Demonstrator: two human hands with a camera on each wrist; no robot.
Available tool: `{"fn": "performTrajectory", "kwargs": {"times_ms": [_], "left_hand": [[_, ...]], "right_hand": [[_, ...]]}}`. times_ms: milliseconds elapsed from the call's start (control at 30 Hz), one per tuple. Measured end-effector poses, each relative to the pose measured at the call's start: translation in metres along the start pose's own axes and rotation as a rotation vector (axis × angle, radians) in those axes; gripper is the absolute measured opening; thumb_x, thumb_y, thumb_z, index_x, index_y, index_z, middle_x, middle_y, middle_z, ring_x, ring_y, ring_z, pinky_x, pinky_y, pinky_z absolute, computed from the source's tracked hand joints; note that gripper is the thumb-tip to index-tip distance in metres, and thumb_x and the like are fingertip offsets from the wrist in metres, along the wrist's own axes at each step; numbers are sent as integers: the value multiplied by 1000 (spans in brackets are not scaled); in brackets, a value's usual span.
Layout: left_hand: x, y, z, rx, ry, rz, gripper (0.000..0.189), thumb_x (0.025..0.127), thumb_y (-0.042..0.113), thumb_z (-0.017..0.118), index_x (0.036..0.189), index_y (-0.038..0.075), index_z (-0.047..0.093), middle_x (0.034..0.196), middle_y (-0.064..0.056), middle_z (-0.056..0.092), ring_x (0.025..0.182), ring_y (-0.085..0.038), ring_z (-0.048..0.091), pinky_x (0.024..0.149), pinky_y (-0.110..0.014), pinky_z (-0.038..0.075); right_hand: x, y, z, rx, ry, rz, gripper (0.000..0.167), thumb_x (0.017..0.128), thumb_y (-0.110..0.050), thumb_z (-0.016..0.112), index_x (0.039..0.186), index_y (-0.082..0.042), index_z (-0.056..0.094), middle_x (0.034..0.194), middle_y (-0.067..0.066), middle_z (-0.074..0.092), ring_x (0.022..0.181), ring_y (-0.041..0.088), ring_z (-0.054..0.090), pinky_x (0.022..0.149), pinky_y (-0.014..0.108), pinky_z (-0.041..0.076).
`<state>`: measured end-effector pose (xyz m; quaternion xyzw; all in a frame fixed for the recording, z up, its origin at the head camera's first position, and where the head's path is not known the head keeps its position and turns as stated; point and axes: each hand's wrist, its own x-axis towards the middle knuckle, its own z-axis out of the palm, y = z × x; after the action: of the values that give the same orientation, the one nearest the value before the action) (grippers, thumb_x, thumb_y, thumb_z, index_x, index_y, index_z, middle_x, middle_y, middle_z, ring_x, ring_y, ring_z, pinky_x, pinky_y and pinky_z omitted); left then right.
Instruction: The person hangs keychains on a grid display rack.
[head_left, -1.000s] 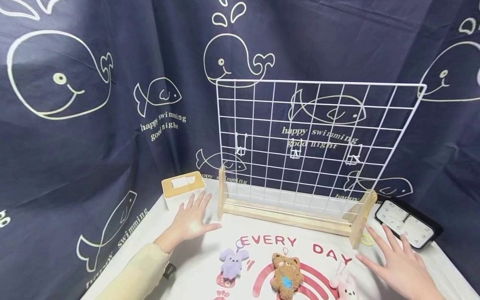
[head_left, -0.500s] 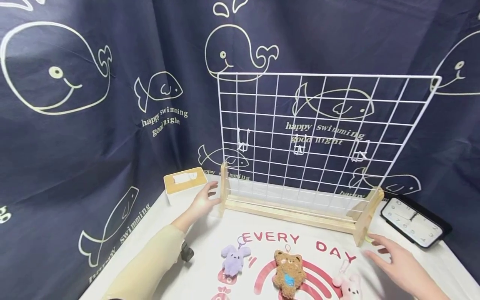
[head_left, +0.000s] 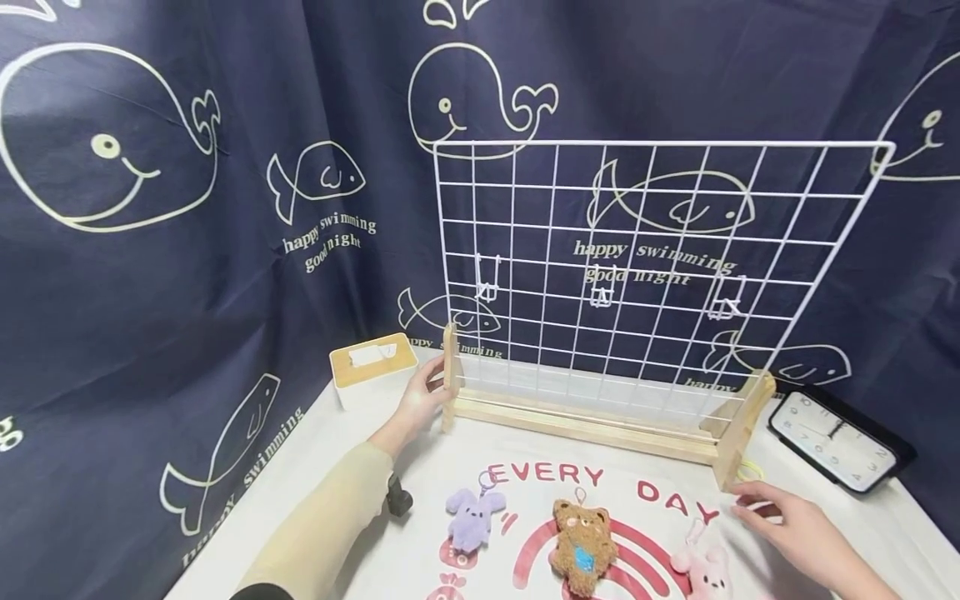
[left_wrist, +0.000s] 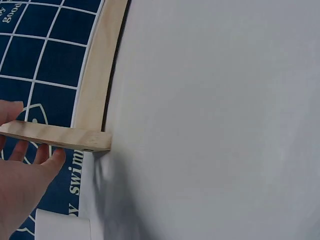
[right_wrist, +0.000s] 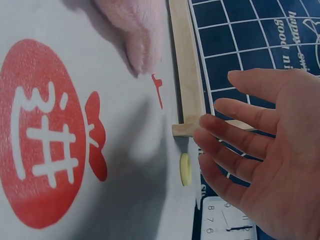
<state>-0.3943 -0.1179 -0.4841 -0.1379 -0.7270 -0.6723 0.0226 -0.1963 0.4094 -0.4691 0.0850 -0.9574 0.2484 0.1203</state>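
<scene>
A white wire grid rack (head_left: 645,208) stands upright on a wooden base (head_left: 585,429). My left hand (head_left: 418,402) holds the rack's left wooden foot (left_wrist: 55,135), thumb on one side and fingers on the other. At the right wooden foot (head_left: 742,433), my right hand (head_left: 791,529) hovers close by with loosely bent, parted fingers and nothing held; contact cannot be told. Three white hooks hang on the grid, among them a middle hook (head_left: 601,292). In front lie a purple plush keychain (head_left: 471,521), a brown bear keychain (head_left: 583,546) and a pink plush keychain (head_left: 705,571).
A tissue box (head_left: 375,371) with a wooden lid stands left of the rack. To the right is a black-framed clock (head_left: 836,437), near a yellow ring (right_wrist: 185,170). A dark whale-print curtain (head_left: 225,292) hangs behind the white table.
My left hand has moved right and taken hold of the rack's left foot. The right hand's spread fingers have drawn together beside the right foot. The head view has shifted slightly.
</scene>
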Motion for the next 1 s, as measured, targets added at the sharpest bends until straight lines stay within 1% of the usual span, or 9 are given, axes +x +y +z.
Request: {"fn": "performTrajectory", "kwargs": {"times_ms": [133,267,400,500,600,700,800,933,1000], "left_hand": [[-2,-3,-7,-6,51,43,70,89,-9,65,153,-2,39,152,-27,42,132,-49,48,109,-54,46],[-3,2,-16,-9,105,24,70,88,-9,66,153,-1,40,153,-25,43,133,-47,48,110,-54,46],[0,9,-19,-13,95,-9,72,89,-9,66,155,3,39,155,-22,41,136,-45,45,112,-53,44],[4,14,-17,-15,74,-6,73,89,-9,64,156,2,36,156,-23,39,137,-46,43,113,-53,43],[8,17,-13,-18,62,5,74,88,-11,64,156,1,36,156,-25,39,137,-47,44,112,-53,43],[10,17,-8,-21,57,13,74,88,-12,63,155,0,36,155,-26,40,136,-48,45,112,-53,44],[8,13,-4,-5,42,1,74,89,-10,64,156,0,35,156,-26,38,136,-49,44,112,-54,44],[1,2,1,21,17,-37,76,89,-8,64,158,3,33,157,-25,37,137,-48,43,112,-54,43],[-1,-2,5,16,13,-40,76,89,-9,63,157,1,33,156,-26,37,137,-49,43,112,-54,43]], "right_hand": [[13,-7,2,66,-76,18,25,90,-13,75,110,2,72,98,8,74,77,1,61,66,27,55],[32,-15,6,125,-148,4,24,90,-11,75,109,3,71,95,6,72,78,6,63,69,27,56],[43,-19,9,134,-193,-5,21,88,-13,77,105,-1,72,88,-3,68,78,6,62,72,28,56],[47,-20,10,129,-215,3,18,87,-13,77,102,-3,72,84,-4,64,77,7,58,69,28,53],[47,-19,12,123,-231,13,14,86,-12,78,96,-7,70,81,-4,59,74,7,53,65,27,48],[45,-15,14,133,-226,-3,16,84,-11,80,91,-9,66,78,-4,54,71,7,48,61,26,44],[38,-11,19,160,-227,-4,18,83,-9,80,88,-10,63,76,-3,52,69,7,46,59,26,41],[25,-8,26,191,-252,35,15,83,-7,79,84,-10,64,74,-3,52,67,7,45,57,25,40],[19,-7,27,193,-261,52,14,84,-6,78,82,-10,64,74,-3,53,67,7,46,57,25,40]]}}
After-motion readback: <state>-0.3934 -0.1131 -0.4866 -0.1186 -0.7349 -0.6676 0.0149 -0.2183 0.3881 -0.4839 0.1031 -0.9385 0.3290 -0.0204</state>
